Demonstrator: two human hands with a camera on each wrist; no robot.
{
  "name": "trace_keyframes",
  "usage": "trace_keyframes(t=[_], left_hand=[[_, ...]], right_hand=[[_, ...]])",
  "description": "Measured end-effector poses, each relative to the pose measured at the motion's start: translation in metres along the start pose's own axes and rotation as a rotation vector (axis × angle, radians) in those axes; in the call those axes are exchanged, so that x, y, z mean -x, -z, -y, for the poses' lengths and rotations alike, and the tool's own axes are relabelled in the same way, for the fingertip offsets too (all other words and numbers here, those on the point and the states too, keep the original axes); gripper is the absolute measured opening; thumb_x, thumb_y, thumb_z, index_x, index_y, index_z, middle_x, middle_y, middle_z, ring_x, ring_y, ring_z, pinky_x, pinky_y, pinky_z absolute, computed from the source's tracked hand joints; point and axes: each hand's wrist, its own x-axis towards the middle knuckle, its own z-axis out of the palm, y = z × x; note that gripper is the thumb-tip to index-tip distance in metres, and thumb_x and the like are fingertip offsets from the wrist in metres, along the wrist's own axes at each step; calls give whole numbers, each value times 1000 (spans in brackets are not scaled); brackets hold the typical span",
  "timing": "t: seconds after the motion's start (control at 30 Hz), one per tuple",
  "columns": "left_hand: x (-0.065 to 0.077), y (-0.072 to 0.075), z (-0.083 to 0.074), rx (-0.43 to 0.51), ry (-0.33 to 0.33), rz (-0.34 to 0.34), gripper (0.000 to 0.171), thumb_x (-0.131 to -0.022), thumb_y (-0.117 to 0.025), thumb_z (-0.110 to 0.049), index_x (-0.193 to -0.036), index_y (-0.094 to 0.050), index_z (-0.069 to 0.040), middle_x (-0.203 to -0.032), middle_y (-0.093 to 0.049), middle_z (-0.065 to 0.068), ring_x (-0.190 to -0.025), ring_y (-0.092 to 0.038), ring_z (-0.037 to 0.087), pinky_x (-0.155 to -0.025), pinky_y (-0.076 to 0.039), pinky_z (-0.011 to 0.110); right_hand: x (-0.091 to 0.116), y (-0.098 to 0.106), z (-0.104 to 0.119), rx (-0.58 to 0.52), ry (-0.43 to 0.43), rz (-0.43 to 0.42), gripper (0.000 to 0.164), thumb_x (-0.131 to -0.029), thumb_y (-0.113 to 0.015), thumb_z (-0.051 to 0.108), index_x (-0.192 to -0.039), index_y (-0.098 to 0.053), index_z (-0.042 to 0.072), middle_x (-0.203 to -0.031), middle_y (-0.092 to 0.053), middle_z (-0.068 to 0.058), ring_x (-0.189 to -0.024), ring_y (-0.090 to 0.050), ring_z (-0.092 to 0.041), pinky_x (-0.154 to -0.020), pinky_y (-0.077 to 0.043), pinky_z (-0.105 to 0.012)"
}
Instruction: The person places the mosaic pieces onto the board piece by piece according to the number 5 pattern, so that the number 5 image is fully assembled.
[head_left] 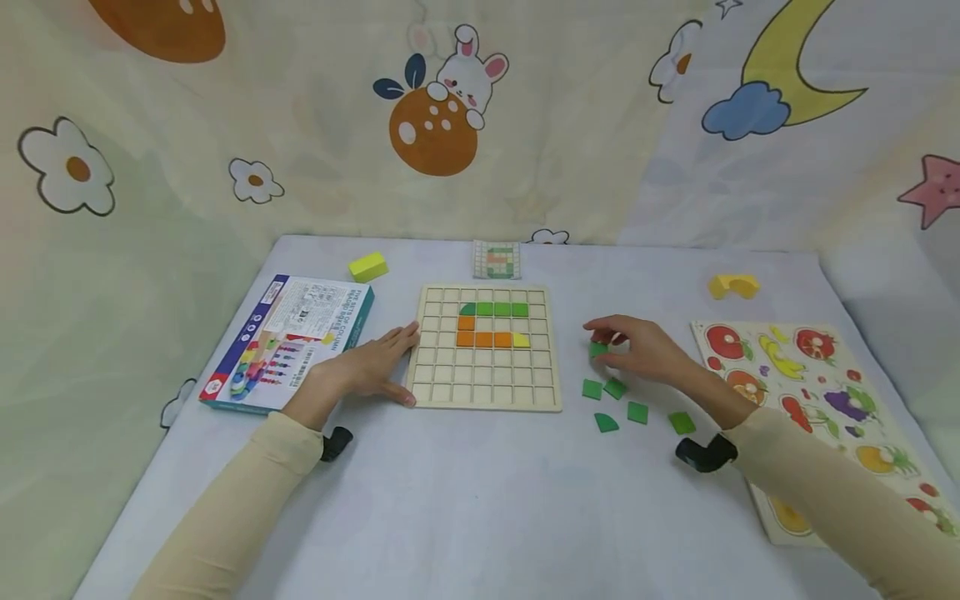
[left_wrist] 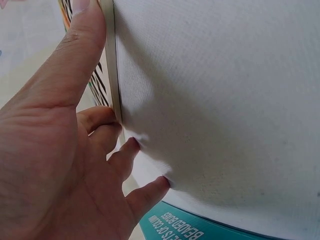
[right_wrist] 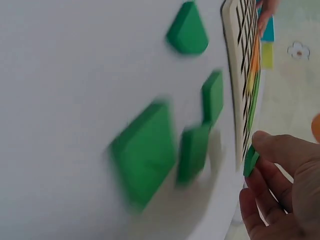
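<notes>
A wooden grid board lies mid-table, holding a C-like outline of green, orange and yellow tiles. My left hand rests along its left edge; in the left wrist view the thumb and index finger touch the rim, while other fingertips meet the white cloth. To the right of the board, my right hand pinches a small green tile between thumb and fingers, slightly above the table. Below that hand lie several loose green squares and a green quarter-round tile.
A boxed set lies left of the board. Behind stand a yellow block, a small pattern card and a yellow arched block. A fruit-picture board lies at the right, partly under the right forearm.
</notes>
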Motion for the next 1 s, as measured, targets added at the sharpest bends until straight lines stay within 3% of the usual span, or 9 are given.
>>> trace_keyframes(t=[0.2,0.4,0.8,1.0], left_hand=[[0,-3,-3,-3,-16,0,108,-77,-76,-46,-156,-12,-9,-165,3,7,-152,-3,32,-121,-17,55],[1,-2,-6,-9,-29,-13,107,-78,-76,-45,-156,-14,-6,-165,1,9,-151,-5,34,-120,-18,56],[1,-1,-3,-19,-20,-16,108,-77,-77,-46,-156,-15,-7,-165,0,9,-152,-5,34,-120,-18,56],[1,-1,-1,-26,-1,-7,109,-77,-77,-46,-156,-12,-9,-165,3,6,-152,-3,31,-121,-18,54]], right_hand=[[-33,-31,36,2,90,68,48,-83,-76,13,-128,-61,5,-105,-67,-5,-96,-59,-19,-88,-54,-38],[-49,-47,56,8,166,86,44,-84,-75,12,-125,-63,4,-103,-67,-6,-94,-58,-19,-84,-54,-34],[-57,-58,65,21,157,81,41,-83,-75,12,-122,-65,5,-107,-68,-5,-94,-58,-18,-84,-53,-31],[-55,-54,66,32,132,87,40,-84,-74,13,-123,-66,8,-109,-68,-3,-96,-58,-17,-85,-52,-32]])
